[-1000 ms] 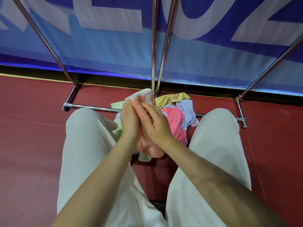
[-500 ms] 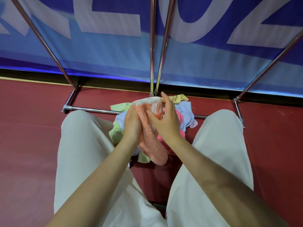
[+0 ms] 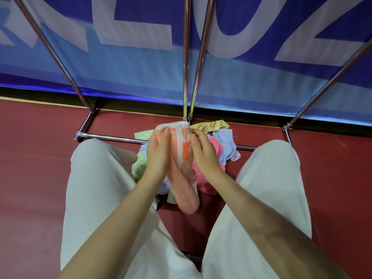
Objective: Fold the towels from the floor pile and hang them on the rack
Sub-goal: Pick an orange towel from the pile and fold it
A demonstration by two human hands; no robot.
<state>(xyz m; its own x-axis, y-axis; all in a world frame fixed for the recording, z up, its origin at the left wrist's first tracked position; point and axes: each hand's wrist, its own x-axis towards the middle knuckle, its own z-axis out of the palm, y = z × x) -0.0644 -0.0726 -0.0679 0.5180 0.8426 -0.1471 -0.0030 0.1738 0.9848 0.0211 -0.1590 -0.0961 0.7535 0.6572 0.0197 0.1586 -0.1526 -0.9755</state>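
Observation:
An orange towel [image 3: 184,178] with a white top band hangs between my hands, above the floor pile. My left hand [image 3: 158,154] grips its upper left edge, thumb on the front. At the upper right edge my right hand [image 3: 203,154] pinches the cloth. The pile of towels [image 3: 223,143] lies on the red floor behind the orange one: yellow, pale blue, pink and light green pieces. The chrome rack [image 3: 186,57] stands over the pile, its two centre poles rising just behind my hands.
My knees in white trousers [image 3: 96,178] flank the pile on both sides. The rack's base bar [image 3: 112,137] runs across the floor in front of the pile, with slanted legs left and right. A blue banner [image 3: 130,67] closes off the back.
My hands have spread the orange towel's top edge wider, my right hand sliding out to its right corner. The towel hangs longer and more open than before.

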